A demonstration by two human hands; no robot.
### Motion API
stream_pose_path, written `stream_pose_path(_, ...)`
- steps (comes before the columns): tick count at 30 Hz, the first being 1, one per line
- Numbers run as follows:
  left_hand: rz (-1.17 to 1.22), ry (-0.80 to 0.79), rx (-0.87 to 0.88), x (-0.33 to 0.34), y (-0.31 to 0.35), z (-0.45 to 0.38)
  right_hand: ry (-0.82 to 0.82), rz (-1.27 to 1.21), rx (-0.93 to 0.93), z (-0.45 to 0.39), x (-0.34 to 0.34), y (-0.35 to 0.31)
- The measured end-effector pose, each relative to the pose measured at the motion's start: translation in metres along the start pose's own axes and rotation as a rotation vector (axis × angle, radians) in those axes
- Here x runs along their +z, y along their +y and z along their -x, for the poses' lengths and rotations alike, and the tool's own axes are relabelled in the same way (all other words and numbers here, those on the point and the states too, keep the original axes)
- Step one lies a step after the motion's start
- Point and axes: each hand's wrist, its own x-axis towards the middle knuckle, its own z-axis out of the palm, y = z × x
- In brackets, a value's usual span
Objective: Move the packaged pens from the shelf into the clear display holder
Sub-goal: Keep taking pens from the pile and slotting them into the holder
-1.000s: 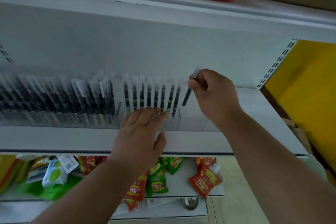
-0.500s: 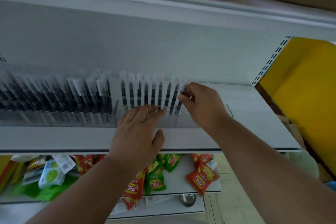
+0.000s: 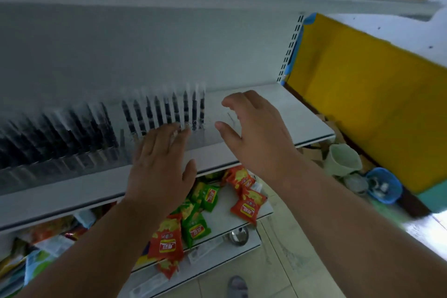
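Packaged pens (image 3: 164, 111) stand upright in the clear display holder (image 3: 101, 159) on the white shelf (image 3: 290, 113), left hand (image 3: 159, 164) flat against its front, right hand (image 3: 256, 128) spread, grip released.

- Shelf (image 3: 278, 113) under the fingers (image 3: 169, 132): smooth, matt white painted metal.
- Display holder (image 3: 200, 138) at the fingertips: clear glossy plastic.
- Packaged pens (image 3: 167, 111): shiny clear wrap.
- Snack packets (image 3: 246, 203) below: glossy foil.

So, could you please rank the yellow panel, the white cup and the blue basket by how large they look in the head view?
1. Yellow panel, by far the largest.
2. White cup and blue basket look about alike; the picture is too blurred to rank them.
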Motion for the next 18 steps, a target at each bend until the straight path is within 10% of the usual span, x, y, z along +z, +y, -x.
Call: stream_pose_path(18,-0.237,0.127,-0.540,-0.082,-0.047,0.188,-0.260,-0.223,-0.407,0.020,0.014,-0.144)
